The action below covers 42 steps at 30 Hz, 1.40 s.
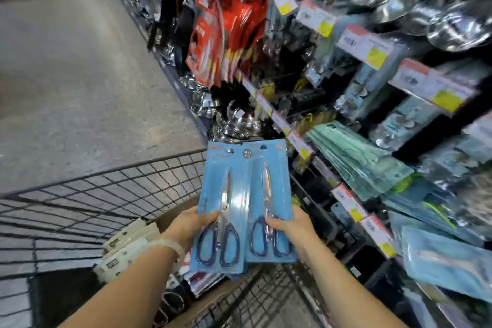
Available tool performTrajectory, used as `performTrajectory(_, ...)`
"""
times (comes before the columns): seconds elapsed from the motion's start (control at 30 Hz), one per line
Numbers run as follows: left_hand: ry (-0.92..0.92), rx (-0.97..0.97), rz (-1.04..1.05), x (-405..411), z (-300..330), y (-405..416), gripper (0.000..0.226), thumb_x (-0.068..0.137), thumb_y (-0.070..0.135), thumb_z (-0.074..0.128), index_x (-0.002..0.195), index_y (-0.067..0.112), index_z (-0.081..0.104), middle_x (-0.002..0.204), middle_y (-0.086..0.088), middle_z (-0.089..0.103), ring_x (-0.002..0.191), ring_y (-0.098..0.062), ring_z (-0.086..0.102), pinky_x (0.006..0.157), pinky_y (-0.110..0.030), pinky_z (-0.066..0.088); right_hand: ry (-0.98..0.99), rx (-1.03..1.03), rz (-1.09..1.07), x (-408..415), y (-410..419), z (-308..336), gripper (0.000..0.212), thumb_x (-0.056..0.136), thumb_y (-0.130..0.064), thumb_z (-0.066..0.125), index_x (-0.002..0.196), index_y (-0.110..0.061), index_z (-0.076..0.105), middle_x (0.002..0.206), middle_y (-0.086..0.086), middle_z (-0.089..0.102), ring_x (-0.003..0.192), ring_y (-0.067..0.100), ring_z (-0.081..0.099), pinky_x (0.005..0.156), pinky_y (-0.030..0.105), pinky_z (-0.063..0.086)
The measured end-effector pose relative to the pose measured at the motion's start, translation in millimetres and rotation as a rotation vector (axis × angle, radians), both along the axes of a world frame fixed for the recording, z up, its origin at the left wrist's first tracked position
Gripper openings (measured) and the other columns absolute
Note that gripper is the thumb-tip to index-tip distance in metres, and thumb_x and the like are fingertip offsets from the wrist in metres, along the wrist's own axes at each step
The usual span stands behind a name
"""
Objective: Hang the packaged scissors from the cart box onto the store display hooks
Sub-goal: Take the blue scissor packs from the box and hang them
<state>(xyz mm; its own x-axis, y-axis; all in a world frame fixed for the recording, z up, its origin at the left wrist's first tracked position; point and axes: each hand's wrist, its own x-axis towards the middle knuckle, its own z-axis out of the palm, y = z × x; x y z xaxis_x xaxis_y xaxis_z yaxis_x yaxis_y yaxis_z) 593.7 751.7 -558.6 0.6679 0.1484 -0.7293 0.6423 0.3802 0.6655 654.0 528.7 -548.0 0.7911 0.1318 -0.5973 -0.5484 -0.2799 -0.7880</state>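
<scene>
Two blue carded packs of scissors are held side by side above the cart. My left hand (193, 224) grips the left scissors pack (223, 194) at its lower left edge; several more packs are stacked behind it. My right hand (290, 226) grips the right scissors pack (271, 189) near the dark blue handles. Both packs point their hang holes up and away from me. Below them the cardboard box (170, 217) sits in the wire cart (106, 194). Display hooks with blue and green packs (354, 157) hang on the right.
White packaged items (125, 247) lie in the cart left of the box. Red packs (226, 34) hang farther along the shelving, with steel bowls (234, 117) below and ladles (439, 8) above right. Price tags line the hook ends. Grey aisle floor (80, 74) extends left.
</scene>
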Motion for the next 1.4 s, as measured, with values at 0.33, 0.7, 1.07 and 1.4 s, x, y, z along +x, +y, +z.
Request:
performTrajectory(0.33, -0.263, -0.014, -0.395, -26, 75, -176, 0.014, 0.095, 0.012, 0.052, 0.099, 0.006, 0.065, 0.074, -0.005, 0.075, 0.070, -0.024, 0.070, 0.061, -0.032, 0.056, -0.311, 0.043, -0.412, -125, -172, 79, 0.026, 0.078, -0.002, 0.072, 0.087, -0.020, 0.055, 0.078, -0.001, 0.060, 0.072, 0.016, 0.059, 0.060, 0.021, 0.048)
performTrajectory(0.7, -0.328, -0.161, -1.006, -256, 125, -451, 0.012, 0.094, 0.006, 0.051, 0.099, 0.002, 0.062, 0.067, -0.007, 0.071, 0.058, -0.019, 0.068, 0.054, -0.027, 0.057, -0.446, -0.049, -1.062, -471, -379, 118, 0.035, 0.076, -0.018, 0.077, 0.108, -0.010, 0.064, 0.106, 0.006, 0.070, 0.092, 0.017, 0.067, 0.076, 0.026, 0.055)
performTrajectory(1.07, -0.351, -0.318, -1.496, -443, 147, -661, 0.019, 0.088, 0.005, 0.059, 0.105, 0.002, 0.066, 0.094, -0.016, 0.074, 0.083, -0.030, 0.071, 0.075, -0.040, 0.055, -0.510, -0.130, -1.677, -715, -500, 138, 0.016, 0.088, -0.014, 0.062, 0.103, -0.012, 0.067, 0.091, 0.004, 0.071, 0.083, 0.022, 0.066, 0.080, 0.038, 0.056)
performTrajectory(1.4, -0.308, -0.347, -1.643, -528, 134, -844, 0.020, 0.088, 0.002, 0.061, 0.107, 0.000, 0.064, 0.101, -0.022, 0.070, 0.092, -0.035, 0.066, 0.091, -0.049, 0.051, -0.476, -0.221, -1.890, -809, -638, 127, 0.015, 0.080, -0.019, 0.072, 0.093, -0.014, 0.065, 0.091, 0.010, 0.071, 0.079, 0.024, 0.066, 0.080, 0.042, 0.055)
